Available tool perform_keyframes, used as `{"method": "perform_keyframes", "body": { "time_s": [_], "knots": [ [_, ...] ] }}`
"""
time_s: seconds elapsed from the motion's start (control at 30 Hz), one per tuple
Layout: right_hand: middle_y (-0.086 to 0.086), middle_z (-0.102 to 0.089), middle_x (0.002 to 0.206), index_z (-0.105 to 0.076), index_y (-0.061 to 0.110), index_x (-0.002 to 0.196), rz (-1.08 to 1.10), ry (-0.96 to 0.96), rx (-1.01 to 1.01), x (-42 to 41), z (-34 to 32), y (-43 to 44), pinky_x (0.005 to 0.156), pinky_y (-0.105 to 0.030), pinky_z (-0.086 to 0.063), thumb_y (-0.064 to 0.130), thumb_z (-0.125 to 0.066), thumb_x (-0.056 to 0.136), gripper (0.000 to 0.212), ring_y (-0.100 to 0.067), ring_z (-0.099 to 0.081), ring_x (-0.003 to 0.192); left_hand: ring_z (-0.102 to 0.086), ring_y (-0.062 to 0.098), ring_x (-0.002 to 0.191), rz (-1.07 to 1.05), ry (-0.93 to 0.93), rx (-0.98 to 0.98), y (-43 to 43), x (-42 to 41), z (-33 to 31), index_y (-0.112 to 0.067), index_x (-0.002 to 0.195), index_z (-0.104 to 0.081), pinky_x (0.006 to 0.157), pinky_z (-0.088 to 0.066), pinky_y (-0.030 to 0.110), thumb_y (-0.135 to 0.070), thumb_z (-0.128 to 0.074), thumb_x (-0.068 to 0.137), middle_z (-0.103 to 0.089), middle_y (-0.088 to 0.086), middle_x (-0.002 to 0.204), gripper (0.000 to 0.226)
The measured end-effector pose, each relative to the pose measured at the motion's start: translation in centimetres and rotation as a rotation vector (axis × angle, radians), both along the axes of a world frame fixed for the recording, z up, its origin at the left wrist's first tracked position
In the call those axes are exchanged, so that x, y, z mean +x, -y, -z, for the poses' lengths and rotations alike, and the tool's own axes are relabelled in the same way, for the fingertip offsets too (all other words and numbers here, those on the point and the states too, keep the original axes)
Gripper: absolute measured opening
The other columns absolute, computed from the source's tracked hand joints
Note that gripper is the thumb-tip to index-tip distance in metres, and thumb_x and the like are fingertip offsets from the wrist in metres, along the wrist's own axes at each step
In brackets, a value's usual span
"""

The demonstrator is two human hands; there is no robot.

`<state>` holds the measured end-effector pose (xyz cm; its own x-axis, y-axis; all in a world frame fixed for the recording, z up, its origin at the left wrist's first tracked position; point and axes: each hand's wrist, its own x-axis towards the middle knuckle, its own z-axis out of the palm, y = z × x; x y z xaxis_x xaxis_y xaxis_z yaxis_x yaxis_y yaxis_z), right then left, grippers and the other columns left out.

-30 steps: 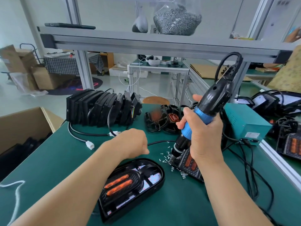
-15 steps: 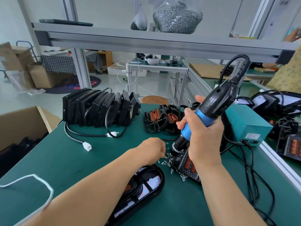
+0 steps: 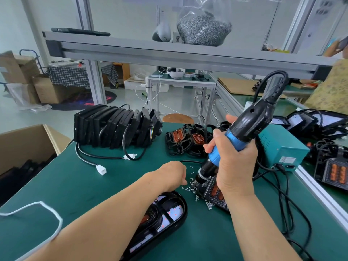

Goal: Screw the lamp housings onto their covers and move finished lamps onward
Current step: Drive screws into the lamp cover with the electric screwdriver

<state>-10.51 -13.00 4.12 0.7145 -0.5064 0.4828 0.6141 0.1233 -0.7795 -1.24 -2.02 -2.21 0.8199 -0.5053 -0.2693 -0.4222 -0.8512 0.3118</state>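
Left hand: the left hand (image 3: 172, 174) sat knuckles-up over the loose screws (image 3: 192, 186), fingers curled under. From where I stood I could not tell whether they pinched a screw or nothing.
Right hand: the right hand (image 3: 235, 166) was wrapped tight round the blue grip of the screwdriver (image 3: 244, 127), which leaned to the right, its tip low beside the housing (image 3: 213, 192) just right of the screws.
Lamp: the oval lamp (image 3: 169, 215) lay near on the green mat (image 3: 94, 185), partly under the left forearm and apart from the driver tip.
Risk, screw: a screw could have slipped from the fingers and been lost in the scatter (they were tiny, and the knuckles hid the pick).
Risk, driver: at that lean the bit might have jumped off a screw head and scarred the plastic, or driven the screw crooked.
Risk, forearm: the arm lying across the lamp could have nudged it and shifted its parts out of line.
Risk, cord: the cord (image 3: 263, 85) looped off the top of the screwdriver, toward the side where the teal power box (image 3: 282, 147) stood. A snag might have jerked the tool.
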Motion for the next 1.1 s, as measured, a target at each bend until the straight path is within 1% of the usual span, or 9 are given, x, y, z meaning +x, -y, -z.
{"method": "perform_keyframes", "body": {
  "time_s": [0.13,0.27,0.4,0.5,0.57,0.67,0.83,0.93,1.1],
  "knots": [
    [-0.002,-0.056,0.061,-0.062,0.026,0.116,0.005,0.004,-0.002,0.0,0.1,0.1,0.058,-0.03,-0.054,0.026,-0.072,0.075,0.042,-0.015,-0.056,0.053,-0.063,0.033,0.098,0.035,0.075,0.078,0.0,-0.3,0.6,-0.005,0.108,-0.061,0.075,-0.045,0.035,-0.024,-0.056,0.1,-0.062,0.011,0.108,0.022],
    [-0.004,-0.056,0.064,-0.062,0.024,0.118,0.009,0.005,0.016,0.0,0.2,0.2,0.058,-0.03,-0.054,0.022,-0.072,0.078,0.042,-0.016,-0.056,0.053,-0.061,0.032,0.094,0.06,0.129,0.081,-0.2,-0.7,0.4,-0.005,0.102,-0.055,0.073,-0.042,0.036,-0.023,-0.053,0.101,-0.057,0.01,0.105,0.018],
    [-0.001,-0.057,0.063,-0.062,0.024,0.119,0.025,0.011,0.026,-0.1,0.2,0.4,0.058,-0.031,-0.056,0.025,-0.072,0.077,0.044,-0.015,-0.057,0.053,-0.062,0.024,0.082,-0.01,0.156,-0.156,-1.1,-1.0,-1.2,-0.011,0.093,-0.052,0.072,-0.049,0.035,-0.021,-0.05,0.1,-0.064,0.008,0.093,0.013],
    [0.002,-0.057,0.061,-0.06,0.021,0.122,0.046,0.027,0.038,0.0,0.1,0.5,0.062,-0.032,-0.056,0.027,-0.071,0.076,0.047,-0.015,-0.057,0.053,-0.068,0.01,0.066,-0.133,-0.099,-0.598,-2.2,-1.2,-2.1,-0.009,0.087,-0.055,0.074,-0.058,0.034,-0.017,-0.057,0.097,-0.071,0.004,0.075,0.012],
    [0.003,-0.058,0.06,-0.059,0.021,0.122,0.058,0.05,0.042,0.1,-0.2,0.4,0.064,-0.033,-0.056,0.025,-0.071,0.079,0.045,-0.015,-0.056,0.054,-0.064,0.01,0.057,-0.198,-0.304,-0.875,-2.7,-1.6,-2.2,-0.006,0.085,-0.058,0.066,-0.06,0.029,-0.006,-0.063,0.093,-0.067,0.006,0.066,0.01],
    [0.002,-0.057,0.06,-0.059,0.021,0.121,0.088,0.096,0.072,0.2,-0.7,0.1,0.063,-0.031,-0.054,0.017,-0.068,0.083,0.039,-0.017,-0.056,0.055,-0.064,0.01,0.057,-0.276,-0.572,-1.123,-3.4,-2.1,-2.0,-0.003,0.09,-0.064,0.059,-0.055,0.022,0.0,-0.065,0.09,-0.066,0.003,0.065,0.003],
    [0.0,-0.056,0.063,-0.059,0.019,0.119,0.118,0.164,0.16,0.2,-1.7,-0.5,0.061,-0.029,-0.054,0.01,-0.067,0.084,0.037,-0.017,-0.057,0.054,-0.069,0.013,0.062,-0.345,-0.914,-1.265,-4.6,-2.3,-1.9,-0.004,0.078,-0.077,0.059,-0.058,0.024,0.003,-0.067,0.075,-0.071,0.01,0.073,0.013],
    [-0.002,-0.054,0.063,-0.056,0.012,0.124,0.114,0.187,0.177,0.1,-2.2,-0.7,0.062,-0.03,-0.054,0.007,-0.065,0.086,0.04,-0.017,-0.057,0.053,-0.069,0.013,0.061,-0.349,-0.96,-1.285,-4.9,-2.4,-1.8,-0.003,0.08,-0.077,0.059,-0.059,0.025,0.0,-0.067,0.072,-0.07,0.01,0.073,0.013],
    [-0.002,-0.055,0.061,-0.055,0.011,0.124,0.122,0.217,0.173,0.1,-2.7,-0.9,0.065,-0.033,-0.055,0.009,-0.065,0.085,0.04,-0.017,-0.057,0.052,-0.064,0.011,0.059,-0.334,-0.999,-1.273,-5.0,-2.3,-1.6,-0.003,0.09,-0.067,0.059,-0.058,0.023,-0.001,-0.058,0.09,-0.066,0.008,0.073,0.009]
  ]
}}
